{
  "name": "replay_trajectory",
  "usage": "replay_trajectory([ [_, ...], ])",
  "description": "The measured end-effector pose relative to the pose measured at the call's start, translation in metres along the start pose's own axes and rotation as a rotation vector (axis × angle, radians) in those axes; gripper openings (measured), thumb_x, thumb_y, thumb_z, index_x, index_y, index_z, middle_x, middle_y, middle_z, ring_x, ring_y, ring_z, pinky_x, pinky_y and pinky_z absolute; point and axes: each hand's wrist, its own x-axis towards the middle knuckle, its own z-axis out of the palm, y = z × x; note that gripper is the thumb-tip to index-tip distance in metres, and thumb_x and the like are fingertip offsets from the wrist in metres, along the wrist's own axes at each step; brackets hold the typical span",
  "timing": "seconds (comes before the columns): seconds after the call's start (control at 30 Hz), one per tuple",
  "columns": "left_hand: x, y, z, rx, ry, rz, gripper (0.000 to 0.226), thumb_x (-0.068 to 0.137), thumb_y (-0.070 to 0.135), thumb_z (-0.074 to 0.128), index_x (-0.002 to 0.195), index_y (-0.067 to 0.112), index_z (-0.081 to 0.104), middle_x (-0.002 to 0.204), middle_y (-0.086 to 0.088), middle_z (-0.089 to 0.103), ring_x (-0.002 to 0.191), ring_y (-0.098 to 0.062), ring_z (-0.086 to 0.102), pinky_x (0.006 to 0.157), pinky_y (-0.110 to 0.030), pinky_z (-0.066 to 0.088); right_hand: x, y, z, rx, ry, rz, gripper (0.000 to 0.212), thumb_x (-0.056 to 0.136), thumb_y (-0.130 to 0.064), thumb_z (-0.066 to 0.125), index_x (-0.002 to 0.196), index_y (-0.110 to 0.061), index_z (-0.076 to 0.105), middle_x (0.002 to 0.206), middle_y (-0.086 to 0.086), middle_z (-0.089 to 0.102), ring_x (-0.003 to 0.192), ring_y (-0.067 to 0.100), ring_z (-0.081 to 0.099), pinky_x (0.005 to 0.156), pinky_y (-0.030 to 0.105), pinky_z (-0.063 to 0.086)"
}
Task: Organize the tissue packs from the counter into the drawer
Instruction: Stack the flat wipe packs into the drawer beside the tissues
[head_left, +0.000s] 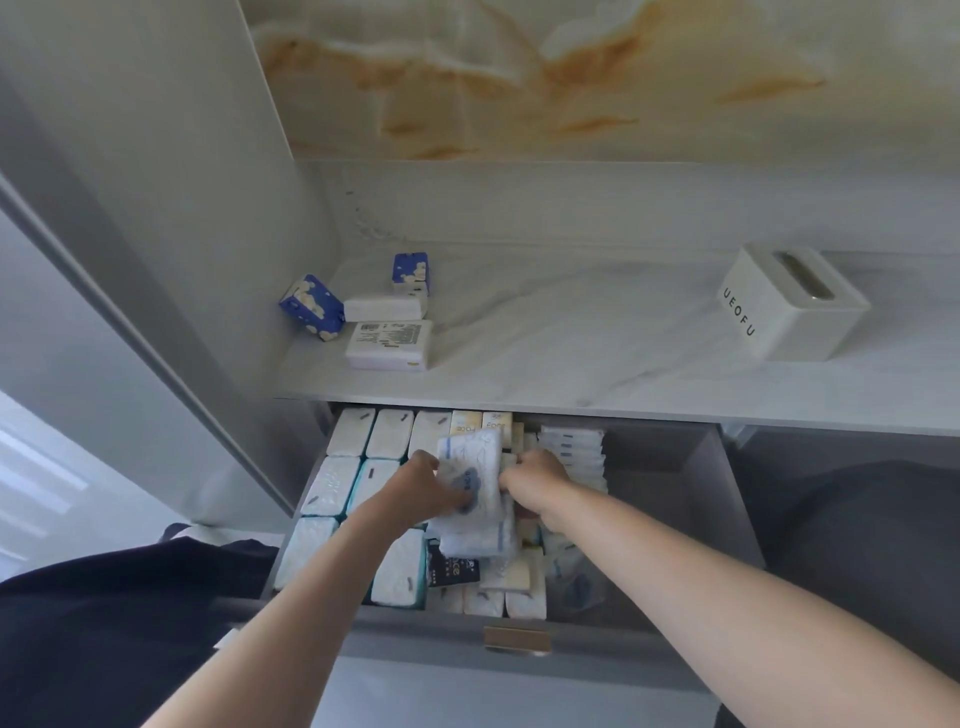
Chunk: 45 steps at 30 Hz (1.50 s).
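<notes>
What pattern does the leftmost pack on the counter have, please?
The pack is dark blue with cream blotches; head view.

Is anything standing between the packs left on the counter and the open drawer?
Nothing visible. The counter packs lie back left, bare counter before them, the drawer open below. The left hand and right hand hold a patterned pack in its crowded middle.

Counter (571, 338): smooth marble-look slab w/ faint sheen. Wall panel (519, 78): glossy, amber-veined stone look. Tissue box (789, 306): matt cream, prob. plastic; slot rim looks metallic. Drawer (415, 629): matt grey front, smooth; handle (517, 640) brushed gold-tone metal. White pack (388, 344), blue pack (311, 306) and printed pack (475, 483): thin plastic film, slightly shiny, crinkled. Garment (104, 623): dark matt cloth.
</notes>
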Motion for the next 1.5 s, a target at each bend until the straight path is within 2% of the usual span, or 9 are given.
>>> replay_trajectory([
  [0.17,0.002,0.012,-0.004,-0.224,0.062,-0.007,0.072,0.082,0.047,0.075,0.134,0.015,0.038,0.106,-0.003,0.058,0.081,-0.009,0.053,0.058,-0.022,0.037,-0.007,-0.01,-0.01,0.217,-0.098,-0.031,0.03,0.082,-0.005,0.048,0.107,-0.012,0.061,0.106,0.015,0.069,0.098,0.033,0.067,0.089,0.053,0.057],
  [0.33,-0.001,0.03,-0.006,-0.481,0.068,0.13,0.041,0.094,0.027,0.065,0.123,0.011,0.042,0.103,-0.003,0.063,0.079,-0.01,0.064,0.052,-0.016,0.05,-0.02,-0.026,-0.042,0.354,-0.121,-0.159,0.032,0.092,0.007,0.039,0.101,-0.008,0.065,0.104,0.017,0.072,0.089,0.031,0.067,0.08,0.047,0.056],
  [0.5,-0.009,0.049,0.012,-0.648,-0.091,0.19,0.052,0.086,0.01,0.073,0.126,0.012,0.041,0.108,-0.013,0.069,0.09,-0.026,0.073,0.078,-0.047,0.06,-0.026,-0.017,-0.095,0.454,-0.356,-0.142,0.041,0.095,-0.039,0.041,0.109,-0.01,0.066,0.098,0.016,0.069,0.082,0.026,0.062,0.071,0.037,0.048],
  [0.63,-0.026,0.061,0.048,-0.396,-0.258,0.322,0.035,0.086,0.01,0.073,0.116,0.008,0.055,0.094,-0.004,0.071,0.074,-0.006,0.072,0.062,-0.024,0.058,-0.027,0.014,-0.132,-0.133,-0.389,-0.163,0.038,0.081,-0.02,0.076,0.116,-0.008,0.066,0.112,0.017,0.072,0.097,0.032,0.071,0.077,0.044,0.059],
  [0.87,-0.036,0.057,0.11,0.295,-0.346,0.479,0.039,0.076,0.044,0.068,0.112,0.034,0.059,0.097,0.009,0.065,0.085,-0.014,0.064,0.067,-0.024,0.051,-0.036,0.075,-0.142,-0.715,-0.301,-0.156,0.026,0.069,-0.008,0.075,0.076,-0.027,0.059,0.081,-0.001,0.066,0.061,0.013,0.065,0.047,0.022,0.048],
  [1.1,-0.019,0.041,0.128,1.126,-0.078,0.811,0.037,0.085,0.039,0.061,0.12,0.026,0.058,0.101,-0.005,0.068,0.097,-0.024,0.059,0.096,-0.037,0.04,-0.028,0.127,-0.094,-0.474,-0.208,-0.131,0.037,0.069,-0.018,0.08,0.095,-0.031,0.056,0.102,-0.006,0.063,0.09,0.014,0.062,0.07,0.026,0.053],
  [1.2,-0.011,0.03,0.135,1.175,-0.013,0.815,0.043,0.087,0.04,0.06,0.124,0.019,0.057,0.11,-0.007,0.063,0.105,-0.026,0.054,0.1,-0.038,0.036,-0.024,0.13,-0.086,-0.503,-0.25,0.089,0.067,0.066,-0.031,0.083,0.124,-0.023,0.052,0.115,-0.001,0.059,0.103,0.019,0.06,0.081,0.03,0.054],
  [1.33,-0.007,0.026,0.143,1.143,0.055,0.842,0.043,0.087,0.044,0.058,0.116,0.013,0.053,0.111,-0.007,0.058,0.104,-0.027,0.051,0.099,-0.04,0.034,-0.024,0.129,-0.092,-0.617,-0.324,0.296,0.052,0.082,-0.043,0.07,0.127,-0.019,0.06,0.12,0.003,0.061,0.106,0.023,0.061,0.078,0.03,0.048],
  [1.5,0.001,0.022,0.146,1.111,0.113,0.887,0.042,0.087,0.041,0.057,0.117,0.013,0.05,0.117,-0.01,0.051,0.107,-0.03,0.044,0.092,-0.043,0.036,-0.015,0.137,-0.076,-0.132,-0.384,0.36,0.035,0.095,-0.006,0.058,0.128,-0.017,0.06,0.115,0.002,0.061,0.093,0.014,0.059,0.078,0.022,0.048],
])
